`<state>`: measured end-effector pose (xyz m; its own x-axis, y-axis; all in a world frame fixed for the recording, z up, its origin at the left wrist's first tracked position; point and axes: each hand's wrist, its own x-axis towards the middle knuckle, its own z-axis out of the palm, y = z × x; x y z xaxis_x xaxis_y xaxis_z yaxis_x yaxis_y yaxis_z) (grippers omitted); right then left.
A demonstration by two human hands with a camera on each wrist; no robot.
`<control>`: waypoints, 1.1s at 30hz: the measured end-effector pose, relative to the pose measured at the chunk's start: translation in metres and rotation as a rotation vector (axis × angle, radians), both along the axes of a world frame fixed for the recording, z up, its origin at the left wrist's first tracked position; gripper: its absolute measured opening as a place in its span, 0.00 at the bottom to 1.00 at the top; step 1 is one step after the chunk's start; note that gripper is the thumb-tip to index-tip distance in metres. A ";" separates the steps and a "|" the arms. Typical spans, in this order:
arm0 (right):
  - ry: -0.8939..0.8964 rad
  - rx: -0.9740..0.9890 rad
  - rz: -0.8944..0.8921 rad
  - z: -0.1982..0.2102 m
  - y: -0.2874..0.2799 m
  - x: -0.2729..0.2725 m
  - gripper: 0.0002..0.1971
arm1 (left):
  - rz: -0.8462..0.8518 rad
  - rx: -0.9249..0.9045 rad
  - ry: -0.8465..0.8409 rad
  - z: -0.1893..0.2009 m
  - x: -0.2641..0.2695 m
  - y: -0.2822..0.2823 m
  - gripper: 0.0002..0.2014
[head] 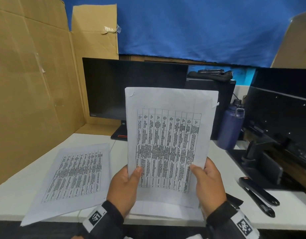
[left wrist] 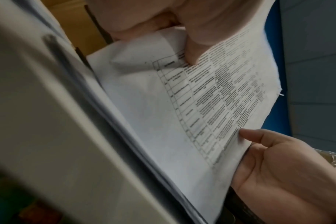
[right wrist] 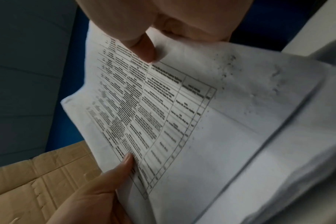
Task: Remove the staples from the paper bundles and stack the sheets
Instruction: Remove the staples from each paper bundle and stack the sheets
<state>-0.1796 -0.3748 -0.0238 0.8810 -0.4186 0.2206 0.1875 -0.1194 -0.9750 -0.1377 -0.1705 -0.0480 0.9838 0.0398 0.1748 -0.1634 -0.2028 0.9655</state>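
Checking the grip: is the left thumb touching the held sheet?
Touching. The head view shows the left hand's thumb pressed flat on the held sheet.

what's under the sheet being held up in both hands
Below the held sheet, more white paper lies on the desk. The sheet and both hands hide most of it, so any staples there cannot be seen.

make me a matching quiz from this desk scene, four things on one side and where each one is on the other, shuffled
Things:
1. printed sheet
2. paper stack
3. blue water bottle
4. black staple remover

Places:
A. lying flat on the desk, left of the hands
B. standing at the right, between the two monitors
C. held up by the left hand and right hand
D. lying on the desk, right of the hands

Pairs: 1-C, 2-A, 3-B, 4-D
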 end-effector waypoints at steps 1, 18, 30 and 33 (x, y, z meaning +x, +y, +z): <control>-0.011 -0.026 0.042 0.007 -0.001 -0.004 0.14 | 0.018 0.022 -0.021 0.005 0.000 0.003 0.11; 1.030 -0.918 -0.375 -0.056 -0.190 -0.022 0.25 | -0.087 0.441 0.119 -0.011 -0.017 0.066 0.19; -0.007 0.428 -0.210 0.045 -0.090 -0.040 0.13 | -0.254 0.808 -0.029 0.004 -0.046 0.052 0.16; -0.100 0.488 -0.309 0.046 -0.068 -0.038 0.18 | -0.241 0.861 -0.068 0.007 -0.052 0.049 0.12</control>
<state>-0.2181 -0.4424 0.0219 0.6865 -0.7270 0.0137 0.3097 0.2754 -0.9101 -0.1892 -0.1217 -0.0410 0.9351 -0.3380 0.1066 -0.3460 -0.8055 0.4811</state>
